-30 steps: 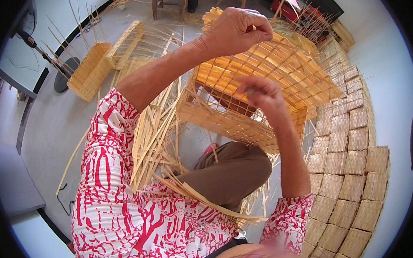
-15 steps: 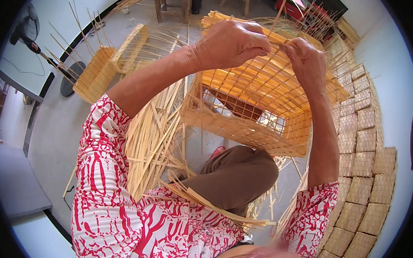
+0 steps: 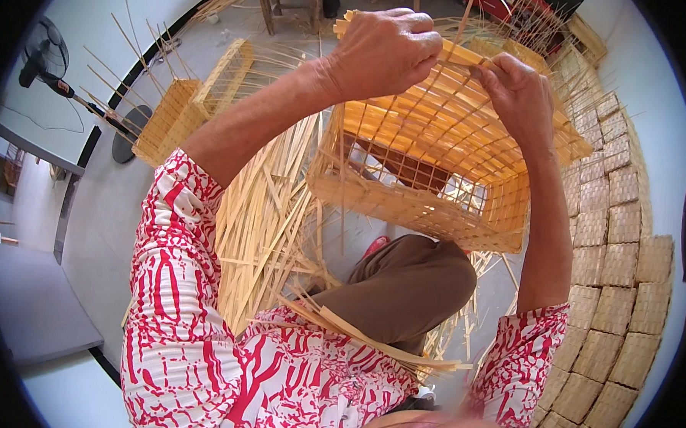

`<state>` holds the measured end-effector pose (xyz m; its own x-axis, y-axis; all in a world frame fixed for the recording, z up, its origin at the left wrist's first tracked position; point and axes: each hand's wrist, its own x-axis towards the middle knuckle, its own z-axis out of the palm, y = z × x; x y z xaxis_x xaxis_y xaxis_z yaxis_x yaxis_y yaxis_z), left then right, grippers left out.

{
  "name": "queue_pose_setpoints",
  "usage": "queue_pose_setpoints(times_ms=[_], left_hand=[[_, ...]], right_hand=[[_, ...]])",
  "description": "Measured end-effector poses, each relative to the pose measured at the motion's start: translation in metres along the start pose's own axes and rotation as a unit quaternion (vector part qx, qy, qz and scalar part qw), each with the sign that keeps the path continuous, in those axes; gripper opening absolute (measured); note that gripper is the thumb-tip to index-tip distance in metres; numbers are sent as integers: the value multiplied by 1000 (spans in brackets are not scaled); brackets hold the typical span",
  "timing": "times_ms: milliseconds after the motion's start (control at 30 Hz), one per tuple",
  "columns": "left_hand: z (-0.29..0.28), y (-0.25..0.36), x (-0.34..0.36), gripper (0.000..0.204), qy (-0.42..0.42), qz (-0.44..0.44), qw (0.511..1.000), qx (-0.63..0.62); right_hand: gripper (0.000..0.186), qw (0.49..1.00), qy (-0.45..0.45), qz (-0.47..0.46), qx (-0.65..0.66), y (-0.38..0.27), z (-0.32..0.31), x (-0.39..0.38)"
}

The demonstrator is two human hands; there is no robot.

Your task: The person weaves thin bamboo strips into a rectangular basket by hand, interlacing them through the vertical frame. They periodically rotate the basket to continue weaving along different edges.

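A rectangular open-weave bamboo basket (image 3: 412, 205) sits tilted above my bent knee, with wide orange-yellow strips woven along its far side. My left hand (image 3: 381, 51) is closed at the top edge of that far side, fingers curled over a bamboo strip (image 3: 460, 64). My right hand (image 3: 516, 95) pinches the same edge a little to the right, thumb and forefinger on the strip. The left hand's fingertips are partly hidden behind its knuckles. A thin upright cane stands out of the top edge between the hands. Below, loose strips lie across my lap.
Loose bamboo strips (image 3: 258, 233) cover floor at left. Unfinished baskets (image 3: 167, 114) with protruding canes stand behind them, beside a standing fan (image 3: 44, 55). Stacked woven baskets (image 3: 615, 302) line the right wall. A wooden stool (image 3: 287, 1) and a dark-trousered leg are at the back.
My right hand has risen from the basket's middle to its top edge and closed there. My left hand dipped, then moved back up slightly, still at that edge.
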<state>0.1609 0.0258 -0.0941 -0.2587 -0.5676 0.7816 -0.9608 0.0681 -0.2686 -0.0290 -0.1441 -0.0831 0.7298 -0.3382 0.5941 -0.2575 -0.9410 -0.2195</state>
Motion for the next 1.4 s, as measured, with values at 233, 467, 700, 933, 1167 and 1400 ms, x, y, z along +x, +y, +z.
queue_pose_setpoints(times_ms=[233, 467, 700, 933, 1167, 1400], left_hand=[[2, 2, -1, 11, 13, 67, 995, 66], [-6, 7, 1, 18, -50, 136, 982, 118], [-2, 1, 3, 19, -65, 174, 974, 129], [-18, 2, 13, 46, -48, 44, 998, -11], [-10, -50, -11, 36, -73, -53, 989, -120], [-6, -31, -3, 42, -90, -109, 989, -46]], right_hand=[[34, 999, -18, 18, 26, -1, -3, -2], [35, 999, -38, 24, 29, 2, -3, -1], [29, 997, -53, 22, 48, -4, -3, -2], [33, 999, -28, -5, 35, 5, -10, -5], [32, 997, -41, 23, 66, -8, -5, -4], [29, 1000, 2, -19, -12, -1, -2, -7]])
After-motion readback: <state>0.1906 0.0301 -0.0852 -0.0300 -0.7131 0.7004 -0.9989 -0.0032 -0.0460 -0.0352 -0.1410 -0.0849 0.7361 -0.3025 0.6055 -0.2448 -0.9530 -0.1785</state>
